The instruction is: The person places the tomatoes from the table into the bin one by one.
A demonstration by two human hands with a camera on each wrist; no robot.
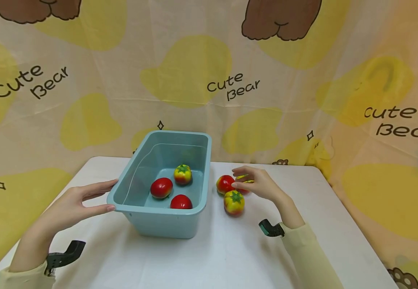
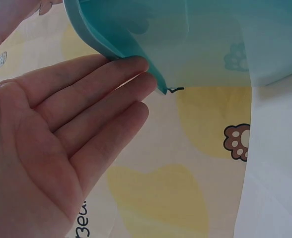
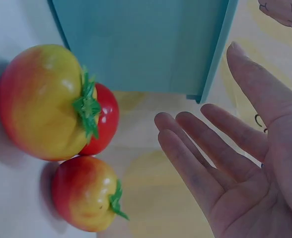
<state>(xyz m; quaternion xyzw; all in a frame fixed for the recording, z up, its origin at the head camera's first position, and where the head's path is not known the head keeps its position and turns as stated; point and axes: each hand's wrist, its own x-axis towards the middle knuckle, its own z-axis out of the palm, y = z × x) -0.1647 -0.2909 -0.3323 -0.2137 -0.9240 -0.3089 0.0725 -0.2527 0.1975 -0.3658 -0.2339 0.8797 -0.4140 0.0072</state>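
Observation:
My left hand (image 1: 69, 204) touches the near left corner of a light blue plastic bin (image 1: 158, 210), its long fingers nearly straight along the outside of the rim, thumb by the front edge. In the left wrist view the palm and fingers (image 2: 106, 94) lie flat against that rim. My right hand (image 1: 263, 182), fingers relaxed and apart, hovers beside three toy tomatoes and holds nothing. Of these, a yellow-red tomato (image 1: 234, 202) with a green calyx is in front, a red tomato (image 1: 225, 184) is behind it, and another yellow-red tomato (image 3: 86, 193) is partly hidden by the hand in the head view.
Inside the bin lie two red tomatoes, one in the middle (image 1: 161, 188) and one by the front wall (image 1: 181, 202), plus a yellow-red tomato (image 1: 182, 175) farther back. The white table (image 1: 230, 253) ends at a patterned cloth backdrop (image 1: 183, 72).

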